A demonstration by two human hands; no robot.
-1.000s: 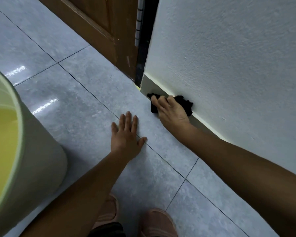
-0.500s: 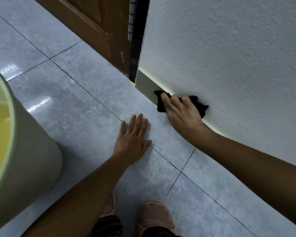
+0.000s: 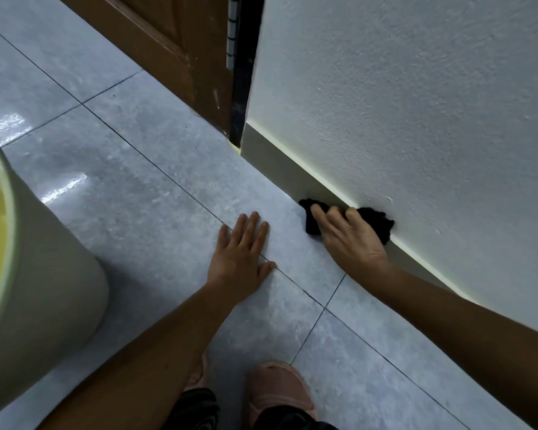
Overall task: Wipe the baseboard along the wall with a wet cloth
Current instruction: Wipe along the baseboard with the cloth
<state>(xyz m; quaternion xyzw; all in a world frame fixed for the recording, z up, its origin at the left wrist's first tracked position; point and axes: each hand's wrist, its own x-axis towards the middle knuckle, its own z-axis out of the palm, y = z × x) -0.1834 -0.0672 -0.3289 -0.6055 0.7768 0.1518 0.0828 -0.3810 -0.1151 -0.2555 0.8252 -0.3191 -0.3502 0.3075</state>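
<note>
A grey baseboard [image 3: 277, 164] runs along the foot of the white textured wall [image 3: 416, 103], from the door frame toward the lower right. A black cloth [image 3: 378, 221] is pressed against the baseboard under my right hand [image 3: 348, 240], whose fingers lie over it and hide its middle. My left hand [image 3: 241, 259] rests flat on the grey floor tiles, fingers together, holding nothing, a short way left of the cloth.
A pale bucket [image 3: 44, 274] with yellowish liquid stands on the floor at the left. A brown wooden door [image 3: 168, 41] and dark frame gap [image 3: 243, 88] sit at the top. My pink shoes [image 3: 277, 389] are at the bottom.
My right hand has slid the cloth along the baseboard away from the door frame, toward the right. More bare baseboard shows beside the frame. My left hand stays planted on the tile.
</note>
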